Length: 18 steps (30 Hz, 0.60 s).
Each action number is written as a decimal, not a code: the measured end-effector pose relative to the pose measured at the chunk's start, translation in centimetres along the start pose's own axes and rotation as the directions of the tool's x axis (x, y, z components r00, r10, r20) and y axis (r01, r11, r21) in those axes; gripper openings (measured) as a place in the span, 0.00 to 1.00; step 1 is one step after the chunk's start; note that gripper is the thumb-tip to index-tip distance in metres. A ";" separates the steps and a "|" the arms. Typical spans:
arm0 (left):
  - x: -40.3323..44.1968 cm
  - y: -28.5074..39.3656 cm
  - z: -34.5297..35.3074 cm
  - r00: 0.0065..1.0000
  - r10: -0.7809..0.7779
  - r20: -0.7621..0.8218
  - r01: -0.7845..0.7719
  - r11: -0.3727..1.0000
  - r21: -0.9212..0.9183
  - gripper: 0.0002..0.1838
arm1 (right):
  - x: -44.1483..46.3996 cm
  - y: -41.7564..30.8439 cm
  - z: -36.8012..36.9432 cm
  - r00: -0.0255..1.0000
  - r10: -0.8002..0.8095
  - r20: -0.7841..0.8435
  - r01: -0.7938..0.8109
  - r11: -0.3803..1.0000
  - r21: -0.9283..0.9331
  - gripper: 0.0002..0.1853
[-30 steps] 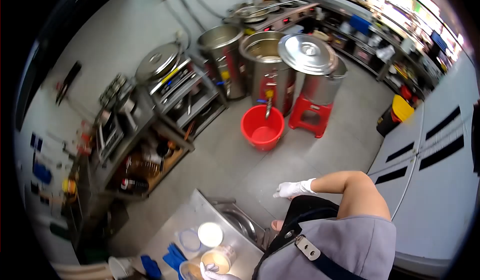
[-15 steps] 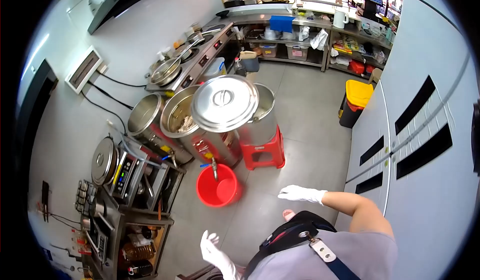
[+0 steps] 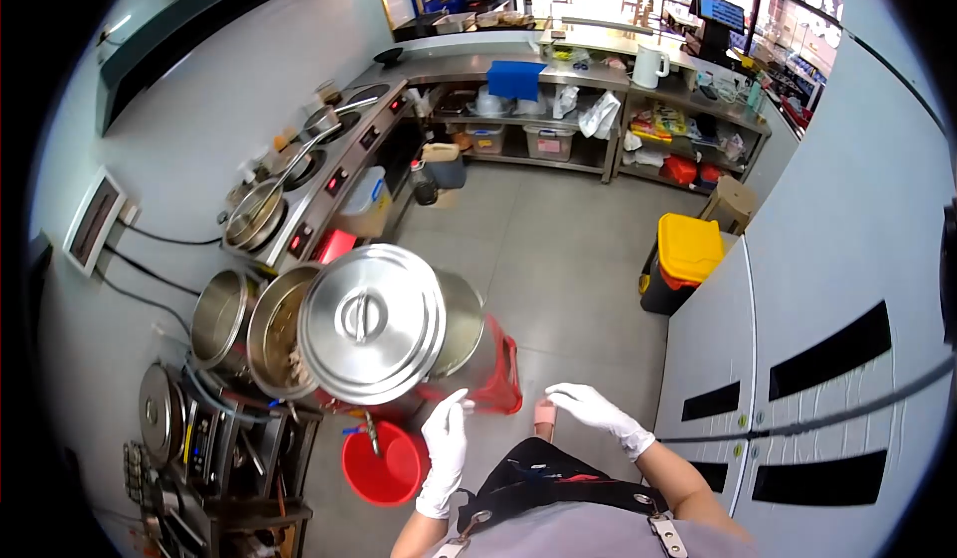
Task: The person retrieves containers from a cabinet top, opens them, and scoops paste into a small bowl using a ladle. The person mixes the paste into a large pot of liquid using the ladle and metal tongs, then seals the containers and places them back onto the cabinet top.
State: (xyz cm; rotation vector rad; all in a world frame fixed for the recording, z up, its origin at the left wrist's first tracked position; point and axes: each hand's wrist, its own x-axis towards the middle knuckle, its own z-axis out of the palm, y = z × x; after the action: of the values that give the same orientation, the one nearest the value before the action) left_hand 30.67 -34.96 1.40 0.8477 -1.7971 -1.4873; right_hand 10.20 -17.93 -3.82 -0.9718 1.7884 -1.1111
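Note:
My left hand (image 3: 445, 448), in a white glove, is raised in front of my body at the lower middle, just right of the red bucket (image 3: 385, 464). Its fingers are apart and hold nothing. To the right, my right hand (image 3: 593, 411), also white-gloved, stretches over the floor with its fingers extended and empty. Ahead of my left hand, a round steel lid (image 3: 372, 324) lies tilted across the tops of a pot (image 3: 464, 324) and its neighbour. The pot stands on a red stool (image 3: 506, 369).
Two more steel pots (image 3: 221, 319) stand by the left wall below the stove counter (image 3: 324, 174). A yellow-lidded bin (image 3: 690, 249) sits beside the grey cabinets (image 3: 817, 359). Steel shelves (image 3: 558, 161) run along the back.
The view has swung right and moved toward the pots, away from the table. My left hand was by a tub on it, then came away empty. Both hands are now in front of me.

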 end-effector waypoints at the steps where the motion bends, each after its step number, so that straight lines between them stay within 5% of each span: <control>1: 2.5 -0.2 1.7 1.000 -0.001 0.030 0.002 1.000 -0.030 0.13 | 1.4 -0.1 -1.9 0.999 0.001 -0.053 -0.003 0.999 -0.034 0.19; 8: 21.7 1.1 14.1 0.980 -0.035 0.197 0.085 0.964 -0.252 0.14 | 7.3 6.2 -19.3 0.854 0.228 -0.467 -0.382 0.885 -0.266 0.23; 11: 28.6 1.2 18.5 0.965 -0.073 0.253 0.139 0.957 -0.255 0.15 | 7.7 13.7 -24.6 0.639 0.449 -0.625 -0.515 0.853 0.086 0.20; 13: 33.1 0.9 20.9 0.964 -0.055 0.260 0.109 0.974 -0.199 0.15 | 7.0 23.2 -26.8 0.465 0.617 -0.634 -0.463 0.781 0.420 0.15; 16: 40.1 -0.3 24.3 0.975 -0.065 0.213 0.107 0.975 -0.192 0.15 | 6.6 34.0 -29.2 0.161 0.897 -0.411 -0.428 0.439 0.790 0.09; 18: 44.9 -1.4 26.1 0.985 -0.089 0.151 0.121 0.968 -0.221 0.15 | 8.7 34.8 -32.3 0.032 0.953 -0.300 -0.467 0.280 0.839 0.08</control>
State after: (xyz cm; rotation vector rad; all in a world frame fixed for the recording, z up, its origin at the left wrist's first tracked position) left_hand -16.46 -56.67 -0.39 0.7482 -1.6567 -1.8230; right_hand -29.01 -4.41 -28.62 1.1392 1.9556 -1.1793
